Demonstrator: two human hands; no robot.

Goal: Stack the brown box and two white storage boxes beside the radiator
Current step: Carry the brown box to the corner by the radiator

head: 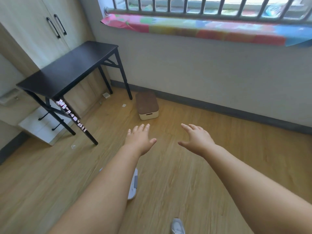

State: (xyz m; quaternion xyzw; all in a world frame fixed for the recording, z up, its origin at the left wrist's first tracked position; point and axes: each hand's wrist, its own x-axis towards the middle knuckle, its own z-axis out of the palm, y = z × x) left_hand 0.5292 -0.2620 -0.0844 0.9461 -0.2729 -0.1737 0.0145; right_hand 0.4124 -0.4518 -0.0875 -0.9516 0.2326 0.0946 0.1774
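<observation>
We reach both hands out over the floor (pixel 202 174), holding nothing. Our left hand (pixel 139 140) and right hand (pixel 196 140) are spread flat with straight fingers, apart from each other. The brown box (pixel 146 103) sits on the floor by the wall, just beside a desk (pixel 67 70) leg. A white box (pixel 133 184) shows partly behind our left forearm.
</observation>
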